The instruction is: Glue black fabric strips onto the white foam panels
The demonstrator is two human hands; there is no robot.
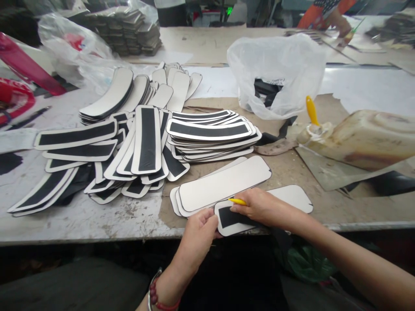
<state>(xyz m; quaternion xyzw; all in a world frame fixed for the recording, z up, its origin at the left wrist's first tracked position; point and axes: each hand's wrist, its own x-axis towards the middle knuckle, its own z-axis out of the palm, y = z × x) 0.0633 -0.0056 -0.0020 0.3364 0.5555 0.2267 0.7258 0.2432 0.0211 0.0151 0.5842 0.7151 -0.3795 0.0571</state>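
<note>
Near the table's front edge, my left hand (201, 226) pinches the left end of a white rounded piece (231, 230) with a black strip (229, 215) on it. My right hand (259, 206) is closed around a small yellow tool (238, 201) and rests on the black strip. The right part of that piece shows beyond my right wrist. Just behind lie a few plain white pieces (223, 183), overlapping. A neat stack of white pieces with black strips (209, 129) stands farther back, and a loose heap of similar ones (147, 140) spreads to the left.
Plain curved pieces (108, 95) are stacked at the back left. A plastic bag (279, 65) holding black material stands behind. To the right lies a stained container (366, 134) with a yellow handle (311, 111) at its mouth. Another person's hand (340, 26) is at the far table.
</note>
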